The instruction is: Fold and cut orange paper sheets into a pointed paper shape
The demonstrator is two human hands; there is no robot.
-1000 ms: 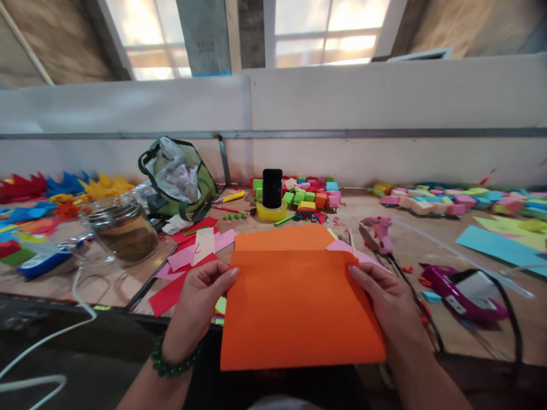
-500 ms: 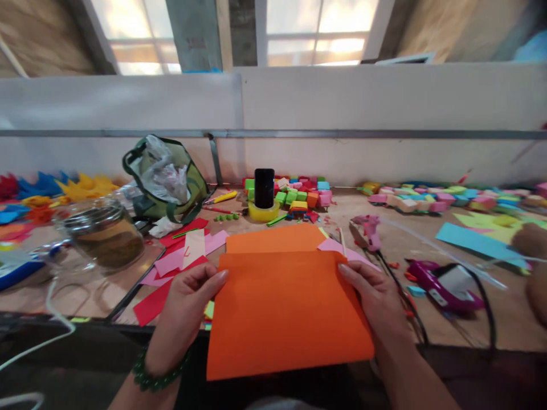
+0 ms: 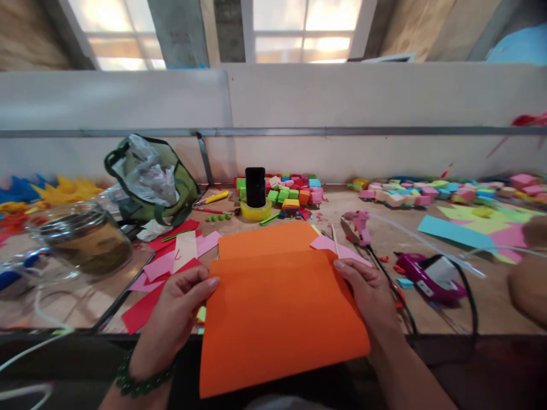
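A sheet of orange paper (image 3: 282,319) is stretched between my two hands at the table's front edge, its lower part hanging over that edge. My left hand (image 3: 186,299) pinches its upper left corner between thumb and fingers. At the upper right corner my right hand (image 3: 367,287) grips it the same way. Behind the sheet lies a second orange piece (image 3: 265,238); whether the two are joined I cannot tell. Red paper strips (image 3: 143,307) and pink paper (image 3: 160,266) lie beside my left hand. Pink paper (image 3: 322,246) also lies behind my right hand.
A glass jar (image 3: 88,242) and a green bag (image 3: 158,182) stand left. A phone (image 3: 255,187) leans upright in yellow tape (image 3: 256,213) before folded paper blocks (image 3: 284,196). To the right are a pink glue gun (image 3: 362,225), a purple power strip (image 3: 431,279) and another person's hand (image 3: 530,279).
The view has shifted slightly right, so the table things sit further left. Both hands keep their hold on the orange paper, which tilts a little more. The other person's hand at right has moved.
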